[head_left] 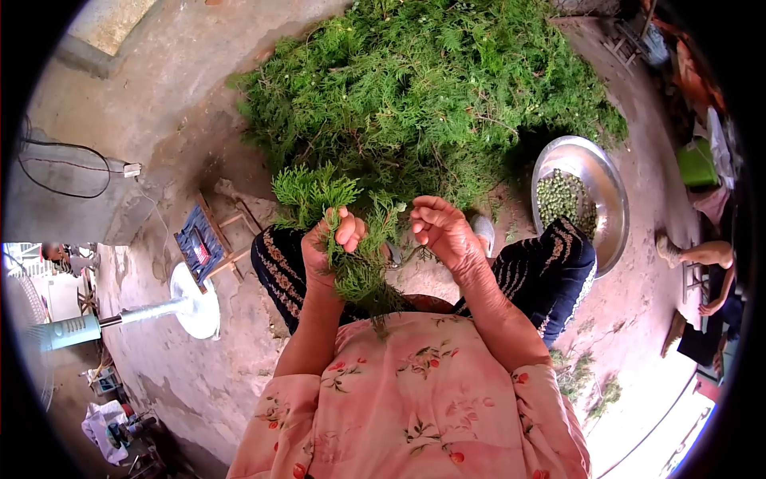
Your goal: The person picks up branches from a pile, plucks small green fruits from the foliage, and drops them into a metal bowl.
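Gripping a leafy green sprig (315, 191) in the left hand (339, 235), with the fingers curled inward around its middle. Spreading out flat and fan-like above that hand, then trailing down past it toward the floral shirt (431, 375). Raising the right hand (443, 227) just to the right of the sprig, with the fingers bent toward the thumb; cannot tell about anything pinched between them. Sitting with knees apart in dark patterned trousers (550, 263), one on each side of the hands. Seeing a shoe (483, 231) on the ground just beside the right hand.

Beyond both hands, a broad heap of cut greenery (399, 96) on the ground. To the right of the right hand, next to the knee, a wide metal basin (614, 219) with small round green pieces (562, 199) gathered inside. Farther right, near the edge of view, a green container (696, 164) and the bare legs of another person (706, 254).

To the left of the left hand, a small wooden stool (199, 239) with a blue seat, then a standing fan (68, 331) on a round white base (195, 307). Farther out on that side, a dark looped cable (68, 191). Closer in than the right hand and off to its right, loose scraps of greenery (578, 375) on the pale ground.
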Available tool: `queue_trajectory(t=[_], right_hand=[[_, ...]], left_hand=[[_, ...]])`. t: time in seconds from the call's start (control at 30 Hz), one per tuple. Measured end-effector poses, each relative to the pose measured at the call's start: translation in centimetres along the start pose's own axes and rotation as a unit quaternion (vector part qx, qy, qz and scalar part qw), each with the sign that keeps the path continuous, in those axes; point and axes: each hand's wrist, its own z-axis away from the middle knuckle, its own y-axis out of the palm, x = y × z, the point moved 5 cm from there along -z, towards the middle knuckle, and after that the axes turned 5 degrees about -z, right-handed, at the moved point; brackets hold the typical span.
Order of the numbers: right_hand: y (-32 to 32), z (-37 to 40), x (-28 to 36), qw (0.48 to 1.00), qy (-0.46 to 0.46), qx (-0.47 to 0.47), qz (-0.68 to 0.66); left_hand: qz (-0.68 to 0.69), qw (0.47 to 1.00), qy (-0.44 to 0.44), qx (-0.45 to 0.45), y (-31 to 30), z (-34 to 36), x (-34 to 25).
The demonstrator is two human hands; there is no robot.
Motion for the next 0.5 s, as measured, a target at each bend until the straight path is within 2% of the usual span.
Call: queue_trajectory(t=[0.07,0.13,0.2,0.27,0.3,0.33,0.4,0.47,0.5], right_hand=[[1.3,0.1,-0.6,0.999,0.033,0.028,-0.013],[2.3,0.0,-0.8,0.999,0.022,0.04,-0.029],[3.1,0.2,-0.6,0.993,0.02,0.046,0.11],[3.7,0.5,-0.5,0.992,0.023,0.042,0.115],[4.0,0.6,0.0,0.986,-0.011,0.039,0.162],[4.5,0.9,0.6,0.976,-0.045,0.035,0.209],[5.6,1.4,1.1,0.969,-0.05,0.031,0.241],[7.1,1.8,1.6,0.907,-0.192,0.075,0.368],[7.5,1.7,1.4,0.871,-0.242,0.101,0.415]], left_hand=[[0.05,0.998,-0.036,0.002,0.7,0.2,0.1],[0.051,0.997,-0.043,-0.023,1.1,0.4,0.5],[0.053,0.996,-0.048,-0.048,1.3,0.5,0.5],[-0.039,0.989,-0.077,-0.118,0.9,0.8,0.4],[-0.073,0.979,-0.125,-0.143,-0.2,0.7,0.5],[-0.071,0.979,-0.124,-0.145,0.3,0.7,0.4],[-0.239,0.942,-0.116,-0.207,1.6,0.9,0.0],[-0.27,0.931,-0.098,-0.225,1.9,0.8,0.3],[-0.314,0.927,-0.099,-0.179,1.9,0.5,0.5]])
